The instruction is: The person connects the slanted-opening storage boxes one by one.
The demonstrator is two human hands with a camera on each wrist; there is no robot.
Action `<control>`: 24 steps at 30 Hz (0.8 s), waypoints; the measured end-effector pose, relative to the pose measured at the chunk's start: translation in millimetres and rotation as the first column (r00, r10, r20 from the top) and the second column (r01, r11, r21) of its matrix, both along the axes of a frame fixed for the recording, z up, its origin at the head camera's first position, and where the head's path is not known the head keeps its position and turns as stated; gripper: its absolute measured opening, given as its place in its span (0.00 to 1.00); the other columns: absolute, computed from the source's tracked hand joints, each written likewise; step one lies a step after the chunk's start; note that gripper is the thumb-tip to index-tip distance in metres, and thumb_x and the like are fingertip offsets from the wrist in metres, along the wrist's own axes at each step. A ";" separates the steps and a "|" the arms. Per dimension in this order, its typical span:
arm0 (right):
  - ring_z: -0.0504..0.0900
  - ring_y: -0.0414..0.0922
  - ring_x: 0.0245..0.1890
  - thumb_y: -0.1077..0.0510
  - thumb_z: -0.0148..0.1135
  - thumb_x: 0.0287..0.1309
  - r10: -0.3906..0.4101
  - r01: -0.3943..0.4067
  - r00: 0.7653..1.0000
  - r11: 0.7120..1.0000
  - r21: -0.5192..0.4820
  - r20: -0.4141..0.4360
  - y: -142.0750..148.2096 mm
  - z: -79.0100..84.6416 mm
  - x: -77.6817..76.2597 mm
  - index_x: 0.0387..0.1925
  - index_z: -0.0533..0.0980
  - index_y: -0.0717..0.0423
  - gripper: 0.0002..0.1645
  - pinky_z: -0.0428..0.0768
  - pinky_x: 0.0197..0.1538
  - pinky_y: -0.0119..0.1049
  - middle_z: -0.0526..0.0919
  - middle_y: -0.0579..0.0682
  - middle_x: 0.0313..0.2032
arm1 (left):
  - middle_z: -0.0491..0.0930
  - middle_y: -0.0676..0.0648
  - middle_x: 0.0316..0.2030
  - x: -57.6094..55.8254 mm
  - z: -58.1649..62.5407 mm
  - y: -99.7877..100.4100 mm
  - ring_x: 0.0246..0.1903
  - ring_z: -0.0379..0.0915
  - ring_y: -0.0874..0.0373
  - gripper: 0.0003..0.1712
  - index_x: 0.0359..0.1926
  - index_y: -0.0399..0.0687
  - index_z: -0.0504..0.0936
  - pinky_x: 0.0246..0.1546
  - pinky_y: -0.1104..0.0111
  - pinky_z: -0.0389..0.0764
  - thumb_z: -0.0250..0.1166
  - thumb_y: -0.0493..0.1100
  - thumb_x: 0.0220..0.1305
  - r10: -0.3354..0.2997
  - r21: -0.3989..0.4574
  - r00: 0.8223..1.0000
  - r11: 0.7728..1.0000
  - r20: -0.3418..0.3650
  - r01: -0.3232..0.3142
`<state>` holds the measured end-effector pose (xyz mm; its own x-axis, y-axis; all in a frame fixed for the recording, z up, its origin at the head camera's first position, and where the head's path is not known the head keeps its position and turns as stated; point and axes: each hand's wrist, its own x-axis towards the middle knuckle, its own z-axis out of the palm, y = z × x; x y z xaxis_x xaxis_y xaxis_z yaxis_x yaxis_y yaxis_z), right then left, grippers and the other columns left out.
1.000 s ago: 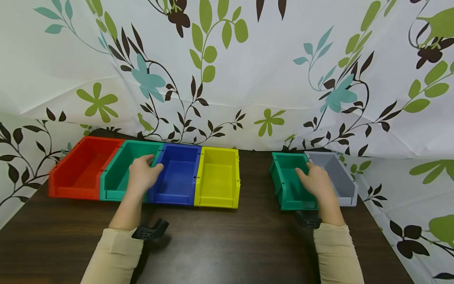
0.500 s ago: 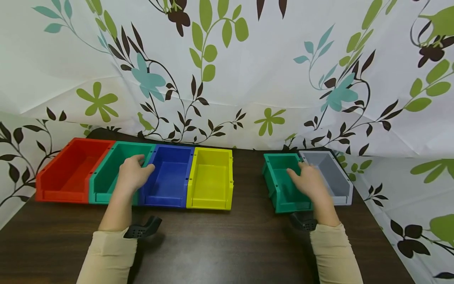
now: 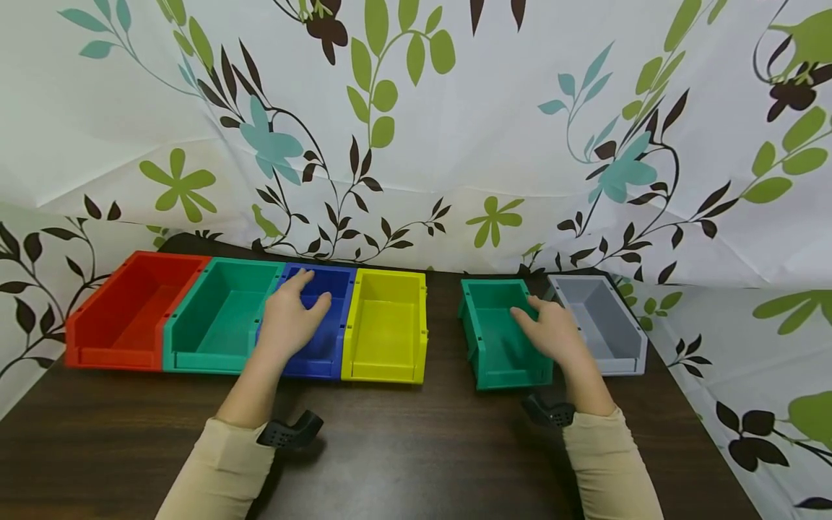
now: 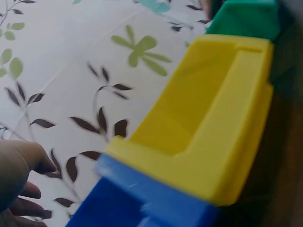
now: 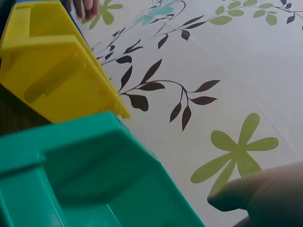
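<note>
My left hand [image 3: 289,315] hovers over the blue bin [image 3: 328,347], thumb and fingers spread, holding nothing. In the left wrist view its thumb and fingers show apart from the bins. On the right, my right hand [image 3: 551,328] holds a green bin [image 3: 497,325] at its right wall. The thumb reaches over the inside, while the other fingers are mostly hidden beyond the rim. The right wrist view shows the thumb close above that bin's edge. A grey bin [image 3: 598,310] stands just right of the hand, with a gap between it and the green bin.
A red bin [image 3: 139,310], another green bin [image 3: 221,310], the blue bin and a yellow bin [image 3: 390,325] stand in a row at the left. Dark wooden table [image 3: 403,448] lies in front and between the bin groups. A patterned cloth [image 3: 429,108] hangs behind.
The left row first shifted left; then my left hand moved right, from the green bin to over the blue one. My right hand slid the right green bin left, away from the grey bin.
</note>
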<state>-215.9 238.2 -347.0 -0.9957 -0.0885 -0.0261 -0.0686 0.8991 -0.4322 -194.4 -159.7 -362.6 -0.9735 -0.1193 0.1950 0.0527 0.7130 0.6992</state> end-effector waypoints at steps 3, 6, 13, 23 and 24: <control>0.73 0.63 0.57 0.46 0.50 0.67 0.015 -0.017 1.000 0.997 -0.077 -0.028 -0.2 -4.3 -2.5 0.65 0.62 0.69 0.36 0.75 0.53 0.57 0.67 0.68 0.63 | 0.64 0.33 0.66 -2.0 -7.6 7.3 0.65 0.59 0.37 0.35 0.67 0.37 0.64 0.61 0.44 0.66 0.58 0.51 0.65 -0.067 0.054 0.994 0.997 0.086 0.062; 0.75 0.61 0.56 0.49 0.51 0.67 0.024 -0.031 0.999 0.984 -0.173 -0.042 1.3 -10.0 -6.1 0.65 0.64 0.67 0.33 0.77 0.52 0.55 0.69 0.67 0.62 | 0.65 0.34 0.65 -5.1 -16.8 12.6 0.64 0.62 0.39 0.37 0.68 0.39 0.62 0.60 0.46 0.69 0.57 0.54 0.65 -0.129 0.116 0.979 0.987 0.158 0.111; 0.75 0.59 0.57 0.49 0.50 0.68 0.048 -0.021 0.996 0.943 -0.333 0.076 10.5 -25.5 -14.7 0.67 0.61 0.66 0.34 0.78 0.53 0.50 0.71 0.67 0.60 | 0.63 0.34 0.66 -9.2 -29.2 19.1 0.64 0.63 0.40 0.37 0.69 0.35 0.58 0.60 0.49 0.70 0.58 0.49 0.66 -0.232 0.224 0.950 0.957 0.211 0.184; 0.77 0.56 0.54 0.57 0.50 0.68 0.078 -0.022 0.990 0.905 -0.425 0.117 12.7 -29.1 -18.2 0.65 0.62 0.69 0.29 0.82 0.49 0.46 0.71 0.68 0.60 | 0.61 0.34 0.67 -8.6 -28.2 19.8 0.65 0.61 0.41 0.36 0.70 0.35 0.57 0.61 0.50 0.69 0.57 0.47 0.67 -0.247 0.270 0.943 0.945 0.223 0.184; 0.78 0.56 0.52 0.58 0.50 0.68 0.078 -0.023 0.991 0.900 -0.436 0.110 12.4 -29.3 -18.3 0.65 0.62 0.69 0.29 0.82 0.47 0.45 0.71 0.68 0.60 | 0.61 0.33 0.67 -8.5 -27.9 20.0 0.65 0.61 0.41 0.36 0.70 0.34 0.57 0.61 0.50 0.69 0.57 0.47 0.67 -0.247 0.275 0.942 0.944 0.226 0.181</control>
